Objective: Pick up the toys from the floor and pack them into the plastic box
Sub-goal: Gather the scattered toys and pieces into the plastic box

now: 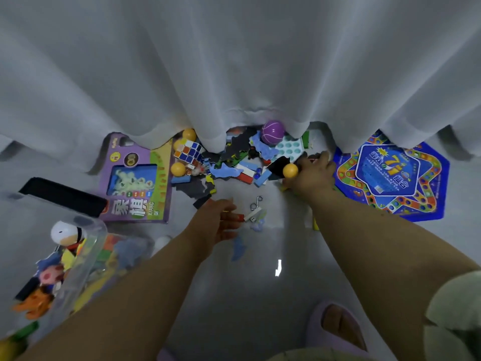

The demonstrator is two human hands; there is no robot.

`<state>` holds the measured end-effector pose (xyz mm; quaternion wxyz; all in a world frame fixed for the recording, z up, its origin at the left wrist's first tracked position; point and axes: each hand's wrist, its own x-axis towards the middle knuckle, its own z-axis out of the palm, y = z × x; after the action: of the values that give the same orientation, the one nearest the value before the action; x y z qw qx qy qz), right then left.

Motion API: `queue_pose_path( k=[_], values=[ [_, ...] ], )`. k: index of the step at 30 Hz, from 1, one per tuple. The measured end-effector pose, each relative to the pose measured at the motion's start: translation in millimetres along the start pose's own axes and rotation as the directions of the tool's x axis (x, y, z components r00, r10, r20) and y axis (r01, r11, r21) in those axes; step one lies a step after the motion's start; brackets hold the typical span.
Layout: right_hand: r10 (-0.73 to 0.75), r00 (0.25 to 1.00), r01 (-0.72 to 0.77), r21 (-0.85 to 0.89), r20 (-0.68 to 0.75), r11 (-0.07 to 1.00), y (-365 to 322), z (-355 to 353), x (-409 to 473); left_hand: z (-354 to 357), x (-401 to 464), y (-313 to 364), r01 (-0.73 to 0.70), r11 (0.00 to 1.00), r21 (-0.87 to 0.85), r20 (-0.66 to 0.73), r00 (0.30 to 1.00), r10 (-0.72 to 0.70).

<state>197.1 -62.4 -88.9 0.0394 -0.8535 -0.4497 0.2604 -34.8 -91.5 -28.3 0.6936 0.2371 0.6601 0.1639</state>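
A pile of toys lies on the grey floor under a white curtain: a puzzle cube (188,150), a purple ball (272,132), yellow balls, blue and red blocks (248,170) and dark foam pieces. My right hand (313,173) reaches into the pile and holds a yellow ball (290,170) at its fingertips. My left hand (220,222) hovers low over the floor, fingers curled, touching a small white and red piece (251,217) beside a metal ring puzzle (256,201). The clear plastic box (88,246) stands at the lower left, with several toys in it.
A purple game box (138,183) lies left of the pile. A blue star-shaped game board (390,178) lies at the right. The box's black lid (62,196) rests behind the box. My slippered foot (338,327) is at the bottom. The curtain (234,74) hangs over the pile's far side.
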Motion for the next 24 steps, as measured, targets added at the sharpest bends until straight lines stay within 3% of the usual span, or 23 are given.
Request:
queue_pose_path(
  k=[3,8,16,19,21,24],
  values=[
    [-0.002,0.999,-0.001,-0.051,-0.053,0.999,0.0,13.9,5.2,-0.2,3.3,-3.0,0.006,1.000,-0.013,-0.005,1.000,-0.006],
    [-0.030,0.980,0.032,0.007,-0.199,0.999,1.8,15.5,4.2,-7.6,2.5,-6.5,0.007,0.998,-0.065,-0.015,1.000,-0.008],
    [-0.099,0.950,0.148,0.146,-0.297,0.978,-29.1,9.5,-38.7,-19.2,-7.6,-3.2,0.042,0.967,-0.250,-0.043,0.998,-0.055],
    [-0.275,0.900,0.361,0.222,-0.339,0.906,-53.7,25.0,-76.5,-26.1,-11.0,-7.4,0.072,0.940,-0.333,-0.008,0.997,-0.079],
    [-0.428,0.867,0.494,0.330,-0.255,0.805,-69.6,38.4,-104.6,-30.0,-12.9,-9.5,0.097,0.910,-0.403,0.059,0.995,-0.080],
    [-0.675,0.723,0.687,0.246,-0.144,0.684,-80.6,54.7,-136.6,-35.7,-18.6,-10.4,0.160,0.855,-0.494,0.227,0.973,-0.050]
  ],
)
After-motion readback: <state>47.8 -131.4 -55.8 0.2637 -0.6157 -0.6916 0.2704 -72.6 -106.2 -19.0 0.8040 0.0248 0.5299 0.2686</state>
